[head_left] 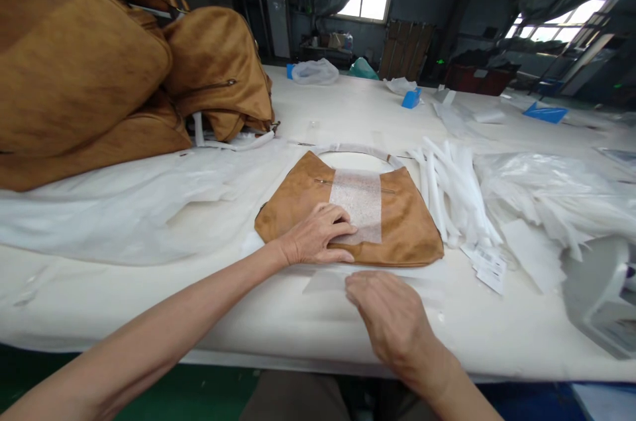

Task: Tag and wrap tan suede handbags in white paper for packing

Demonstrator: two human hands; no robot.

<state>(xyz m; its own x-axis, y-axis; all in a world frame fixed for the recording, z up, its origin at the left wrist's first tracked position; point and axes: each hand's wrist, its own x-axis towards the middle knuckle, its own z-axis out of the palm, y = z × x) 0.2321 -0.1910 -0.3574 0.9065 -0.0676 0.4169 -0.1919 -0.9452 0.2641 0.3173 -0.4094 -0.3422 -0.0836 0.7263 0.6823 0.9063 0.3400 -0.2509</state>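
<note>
A tan handbag (407, 222) lies flat on the white table, its wrapped handle (348, 147) curving away at the top. Across its middle is a whitish translucent sheet (365, 199), partly over a zip. My left hand (320, 235) rests on the bag and the sheet's lower left part, fingers apart. Just below the bag's lower edge, my right hand (387, 308) is closed on the edge of a thin clear plastic film (322, 283) that lies along the table.
Tan bags (213, 69) are piled at the left beside white plastic (124, 202). Right of the handbag are white foam strips (452, 189), tags (489, 267), crumpled plastic (541, 189) and a grey tape dispenser (599, 295). Blue pieces (545, 113) lie farther back.
</note>
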